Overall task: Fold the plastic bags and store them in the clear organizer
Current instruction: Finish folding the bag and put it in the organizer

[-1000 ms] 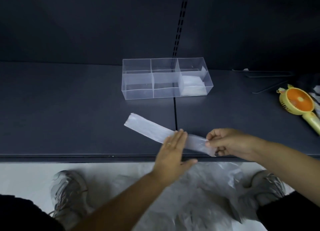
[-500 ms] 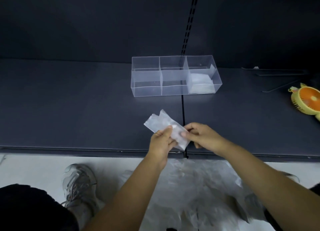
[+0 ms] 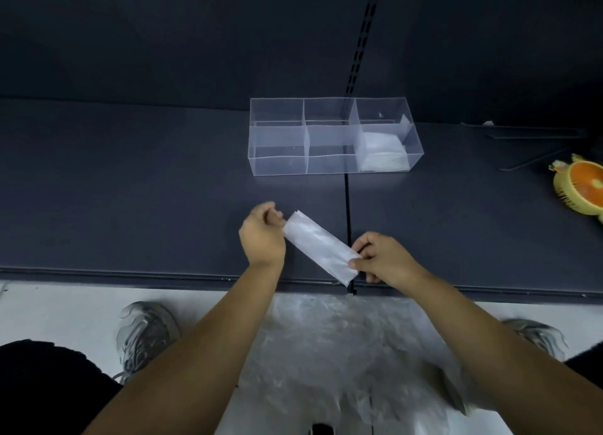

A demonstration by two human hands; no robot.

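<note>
A folded white plastic bag [image 3: 318,247] forms a short strip lying diagonally over the dark shelf [image 3: 130,190]. My left hand [image 3: 262,235] pinches its upper-left end and my right hand [image 3: 381,260] pinches its lower-right end. Behind them stands the clear organizer [image 3: 277,165] with three compartments. A folded bag [image 3: 380,144] lies in the right compartment; the left and middle ones hold nothing. A heap of loose plastic bags [image 3: 339,346] lies on the floor below the shelf edge.
A yellow and orange hand fan [image 3: 584,186] rests at the right edge of the shelf. A slotted upright rail [image 3: 363,43] runs up the back wall. My shoes [image 3: 146,333] stand on the floor on either side of the bag heap.
The long strip was folded in half. My hands came together at the middle, then moved apart, and each holds one end of the shorter strip.
</note>
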